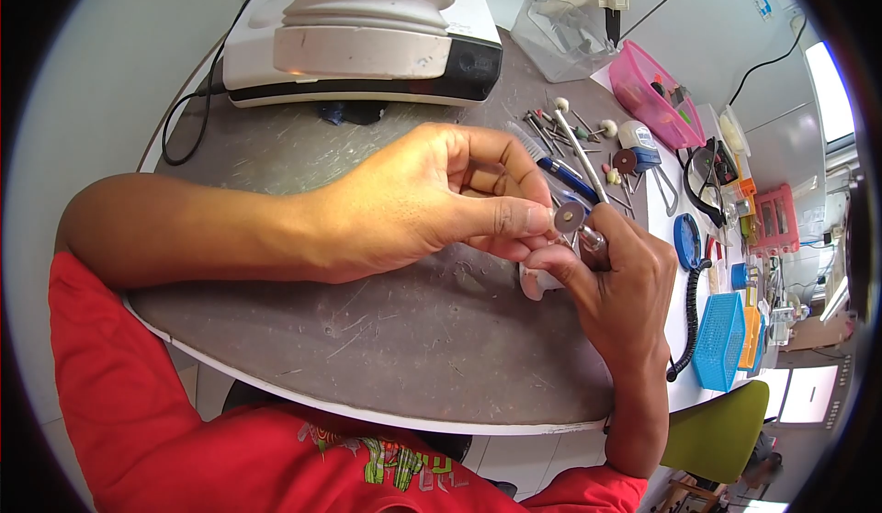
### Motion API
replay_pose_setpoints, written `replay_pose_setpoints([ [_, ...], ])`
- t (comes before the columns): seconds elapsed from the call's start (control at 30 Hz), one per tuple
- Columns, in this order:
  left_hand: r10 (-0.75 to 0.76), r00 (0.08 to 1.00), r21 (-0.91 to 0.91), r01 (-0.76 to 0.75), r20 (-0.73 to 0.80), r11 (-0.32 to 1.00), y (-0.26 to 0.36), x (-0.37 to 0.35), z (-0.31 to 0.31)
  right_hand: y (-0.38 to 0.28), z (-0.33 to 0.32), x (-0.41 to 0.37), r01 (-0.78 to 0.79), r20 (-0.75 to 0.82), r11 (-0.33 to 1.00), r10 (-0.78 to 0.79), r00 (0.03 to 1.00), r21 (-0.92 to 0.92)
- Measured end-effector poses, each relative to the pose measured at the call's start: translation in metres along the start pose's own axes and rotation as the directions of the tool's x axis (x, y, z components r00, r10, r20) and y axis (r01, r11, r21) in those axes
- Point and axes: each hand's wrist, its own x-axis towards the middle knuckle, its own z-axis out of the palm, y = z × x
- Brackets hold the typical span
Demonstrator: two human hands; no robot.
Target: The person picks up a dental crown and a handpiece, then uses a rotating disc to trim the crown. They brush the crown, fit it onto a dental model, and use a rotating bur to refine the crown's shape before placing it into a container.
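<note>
My left hand (404,205) is closed in a pinch, thumb and index fingertips at the edge of a small brown grinding disc (570,216) with a pale centre. Below the disc shows a thin metal shank. My right hand (625,265) wraps round a rotary handpiece (593,239), whose silver metal nose points up beside the disc. Most of its body is hidden by the fingers. Under my right thumb is a smooth whitish-pink piece (533,283); I cannot make out what it is.
Behind my hands lie several mounted burs (542,127), a blue pen (570,178) and a small white-and-blue bottle (637,141). A pink basket (643,90) and a clear bin (556,40) stand further back. A white machine with a ribbed hose (367,49) is at the back.
</note>
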Motion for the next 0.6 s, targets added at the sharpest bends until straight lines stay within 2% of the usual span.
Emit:
replay_pose_setpoints([
  [0.07,-0.003,1.000,-0.015,0.002,-0.013,1.000,-0.0012,0.0015,0.0003,0.0001,-0.0003,-0.0003,-0.003,-0.016,1.000,0.003,1.000,0.003],
  [0.13,-0.004,1.000,-0.029,0.003,-0.027,1.000,-0.0014,0.0017,0.0005,-0.0003,-0.0015,-0.0006,-0.074,-0.054,0.996,0.077,0.996,0.051],
  [0.33,0.022,0.999,-0.075,-0.024,-0.023,0.997,-0.0041,0.0015,-0.0012,0.0059,-0.0057,0.0003,-0.087,-0.126,0.994,0.095,0.987,0.069],
  [0.47,0.007,0.998,0.028,-0.005,-0.056,1.000,-0.0041,0.0015,0.0016,0.0016,-0.0040,0.0022,-0.097,-0.117,0.991,0.108,0.987,0.096],
  [0.6,-0.017,0.996,0.108,0.026,-0.084,0.994,0.0021,-0.0014,0.0055,-0.0013,0.0003,0.0028,-0.037,-0.122,0.993,0.051,0.991,0.116],
])
